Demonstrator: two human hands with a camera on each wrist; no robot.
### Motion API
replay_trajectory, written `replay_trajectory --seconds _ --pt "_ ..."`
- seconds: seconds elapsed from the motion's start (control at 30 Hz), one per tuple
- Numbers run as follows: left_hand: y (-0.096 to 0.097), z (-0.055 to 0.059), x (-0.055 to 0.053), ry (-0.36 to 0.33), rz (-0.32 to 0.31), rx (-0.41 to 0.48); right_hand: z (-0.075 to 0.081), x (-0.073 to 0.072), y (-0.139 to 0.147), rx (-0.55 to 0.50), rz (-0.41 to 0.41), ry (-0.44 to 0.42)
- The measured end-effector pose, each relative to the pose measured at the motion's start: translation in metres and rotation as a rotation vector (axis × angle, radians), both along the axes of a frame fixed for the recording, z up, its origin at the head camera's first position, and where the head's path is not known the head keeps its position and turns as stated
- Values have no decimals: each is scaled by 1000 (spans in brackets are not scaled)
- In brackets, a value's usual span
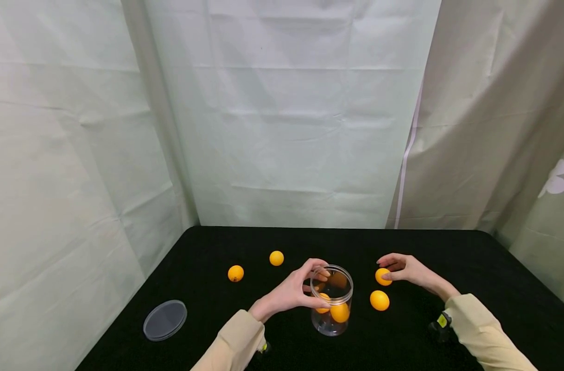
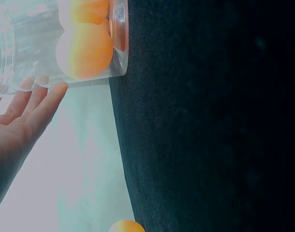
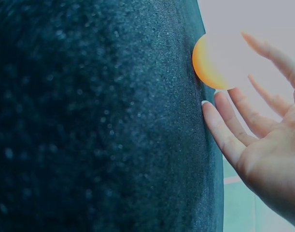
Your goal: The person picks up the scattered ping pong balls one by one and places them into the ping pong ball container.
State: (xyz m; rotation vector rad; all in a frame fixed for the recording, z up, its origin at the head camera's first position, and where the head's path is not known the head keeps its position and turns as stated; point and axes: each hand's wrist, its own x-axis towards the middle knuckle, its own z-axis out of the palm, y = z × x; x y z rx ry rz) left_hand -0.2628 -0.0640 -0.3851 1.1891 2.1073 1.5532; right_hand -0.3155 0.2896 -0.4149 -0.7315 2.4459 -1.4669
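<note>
Curling round the jar (image 1: 328,328), the left hand (image 1: 292,293) holds it by the side; it stands upright on the table (image 1: 430,247) (clear, with a ridged rim), orange balls (image 1: 340,313) inside. To its right, the right hand (image 1: 408,270) spreads its fingers about a glossy loose ball (image 1: 381,281); I cannot tell whether they pinch it. Left lie two others (image 1: 236,273) and a translucent lid (image 1: 166,319).
</note>
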Motion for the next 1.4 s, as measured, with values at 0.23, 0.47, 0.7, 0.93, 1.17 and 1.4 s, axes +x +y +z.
replay_trajectory --seconds 0.23,0.47,0.7,0.93,1.17,1.4 --pt "0 -9 -6 27 5 16 -2 -2 1 26 4 -7" --pt "1 -7 -5 12 9 7 -3 -3 1 28 39 -16" --pt "1 -7 -5 29 5 11 0 -1 0 12 68 -44" --pt "1 -8 -4 25 10 10 -1 0 1 -3 74 -59" --pt "1 -10 -5 16 17 2 -4 1 0 8 47 -65" --pt "1 -7 -4 6 25 -12 -1 2 -2 -3 29 -47"
